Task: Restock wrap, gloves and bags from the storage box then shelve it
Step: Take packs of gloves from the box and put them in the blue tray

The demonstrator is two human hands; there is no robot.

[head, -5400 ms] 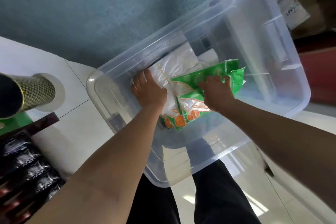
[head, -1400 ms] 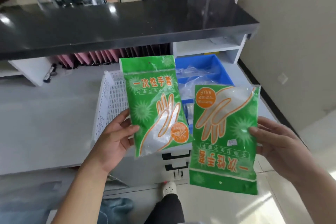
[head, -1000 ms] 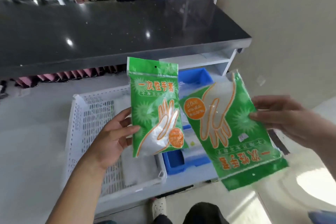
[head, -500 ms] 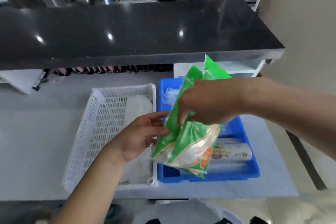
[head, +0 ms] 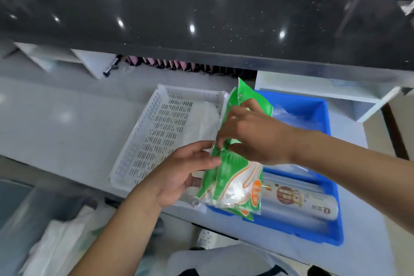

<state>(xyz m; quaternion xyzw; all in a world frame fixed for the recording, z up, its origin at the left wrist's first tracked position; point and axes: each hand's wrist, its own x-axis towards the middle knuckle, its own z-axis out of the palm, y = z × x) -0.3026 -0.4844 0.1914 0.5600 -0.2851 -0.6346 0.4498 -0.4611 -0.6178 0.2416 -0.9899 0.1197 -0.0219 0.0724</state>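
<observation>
Two green packs of disposable gloves (head: 233,177) are stacked together, standing on edge over the near left corner of the blue bin (head: 313,105). My right hand (head: 253,136) grips the packs from above, fingers curled round their upper part. My left hand (head: 183,172) steadies them from the left, thumb and fingertips touching the packs' edge. A roll of wrap (head: 298,204) lies in the blue bin beside the packs. A white perforated basket (head: 152,139) stands to the left, with white bags (head: 201,123) lying inside it.
A black counter top (head: 201,24) overhangs the grey work surface (head: 67,123). White shelf compartments (head: 313,87) sit behind the blue bin. The clear storage box (head: 26,219) with white bags in it stands on the floor at lower left.
The two glove packs, held apart a second ago, are now together in my right hand. They have dropped lower toward the blue bin's near corner, my left hand still at their side.
</observation>
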